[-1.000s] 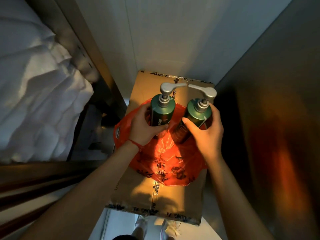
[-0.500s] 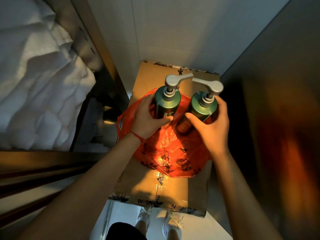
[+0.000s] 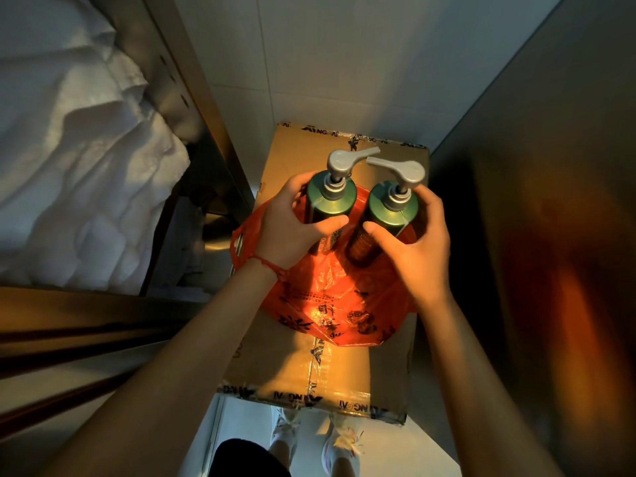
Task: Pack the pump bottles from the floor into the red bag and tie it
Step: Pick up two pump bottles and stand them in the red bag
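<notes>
- The red bag point(image 3: 330, 304) is thin, crinkled, glossy plastic printed with black characters; it lies slumped on a taped brown cardboard box point(image 3: 303, 370) at the middle of the scene, one loop handle point(image 3: 241, 242) spilling over the box edge at 9 o'clock.
- Two pump bottles stand side by side in the bag's mouth, toward 12 o'clock. Both are smooth, dark green cylinders with rounded shoulders and matte grey pump heads, spouts pointing at each other.
- The left bottle point(image 3: 327, 204) has pale lettering down its side; the right bottle point(image 3: 389, 215) looks amber where its lower body shows through the plastic.
- The left hand point(image 3: 292, 228) curls round the left bottle, thumb point(image 3: 330, 223) across its near side, fingers wrapped narrow behind it. A red string point(image 3: 268, 263) circles that wrist.
- The right hand point(image 3: 416, 242) clasps the right bottle the same way, thumb point(image 3: 375, 232) pressed on the near shoulder, fingers hugging its far side.
- At 9 o'clock, rumpled white bedding point(image 3: 79, 160) sits on a metal frame point(image 3: 192, 98); pale shoes point(image 3: 316, 438) show at 6 o'clock.
</notes>
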Motion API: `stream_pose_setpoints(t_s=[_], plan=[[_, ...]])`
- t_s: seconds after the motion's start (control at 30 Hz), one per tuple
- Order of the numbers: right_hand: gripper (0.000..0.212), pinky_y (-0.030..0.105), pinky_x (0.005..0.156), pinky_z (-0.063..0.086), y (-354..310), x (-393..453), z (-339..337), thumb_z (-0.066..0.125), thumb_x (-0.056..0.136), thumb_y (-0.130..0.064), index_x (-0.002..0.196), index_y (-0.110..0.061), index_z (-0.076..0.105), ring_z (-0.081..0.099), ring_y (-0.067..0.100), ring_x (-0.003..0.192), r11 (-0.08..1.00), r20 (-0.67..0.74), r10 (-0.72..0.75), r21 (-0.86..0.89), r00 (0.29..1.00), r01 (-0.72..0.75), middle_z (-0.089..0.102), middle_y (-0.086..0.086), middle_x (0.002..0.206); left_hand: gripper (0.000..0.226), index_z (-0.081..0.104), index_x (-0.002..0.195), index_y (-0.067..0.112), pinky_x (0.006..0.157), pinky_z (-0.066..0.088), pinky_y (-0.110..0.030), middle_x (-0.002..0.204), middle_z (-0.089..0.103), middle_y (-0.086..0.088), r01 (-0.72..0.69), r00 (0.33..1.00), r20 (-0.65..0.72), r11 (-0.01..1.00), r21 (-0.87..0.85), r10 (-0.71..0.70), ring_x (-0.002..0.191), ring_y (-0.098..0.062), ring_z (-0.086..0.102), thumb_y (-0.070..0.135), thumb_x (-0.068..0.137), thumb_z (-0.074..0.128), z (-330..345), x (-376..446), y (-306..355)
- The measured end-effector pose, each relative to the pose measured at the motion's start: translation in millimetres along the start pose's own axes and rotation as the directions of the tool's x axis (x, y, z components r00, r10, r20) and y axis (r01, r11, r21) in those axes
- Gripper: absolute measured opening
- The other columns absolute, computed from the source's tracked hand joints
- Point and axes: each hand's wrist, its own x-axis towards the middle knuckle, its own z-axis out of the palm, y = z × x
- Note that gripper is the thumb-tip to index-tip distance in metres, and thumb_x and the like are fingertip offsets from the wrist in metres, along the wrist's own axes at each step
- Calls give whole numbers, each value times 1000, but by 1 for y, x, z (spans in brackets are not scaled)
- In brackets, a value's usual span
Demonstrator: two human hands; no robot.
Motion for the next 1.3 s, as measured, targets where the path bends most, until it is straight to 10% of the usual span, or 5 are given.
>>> stream_pose_setpoints(t_s=[1.03,1.17,1.3], plan=[[75,-2,85,35,-13,-25,-7,78,69,-17,134,-18,40,45,-24,102,993,-31,114,-19,993,-115,46,-24,116,64,40,131,24,102,40,-32,121,45,16,41,998,-38,999,20,-41,120,-7,45,16,76,71,-8,-32,6],[69,19,99,39,-16,-40,-13,74,73,-24,133,-23,41,50,2,117,985,-68,169,-34,983,-172,50,-8,129,61,43,130,20,103,40,-37,128,49,5,61,995,-89,995,73,-54,122,-12,45,32,76,68,-9,-52,3],[60,9,93,35,-22,-60,-24,67,80,-26,134,-20,41,46,3,116,981,-56,117,-150,992,-124,47,-10,125,68,45,130,9,105,34,-41,133,48,-11,-25,997,-68,954,300,48,125,-23,41,50,77,48,-10,-77,4]])
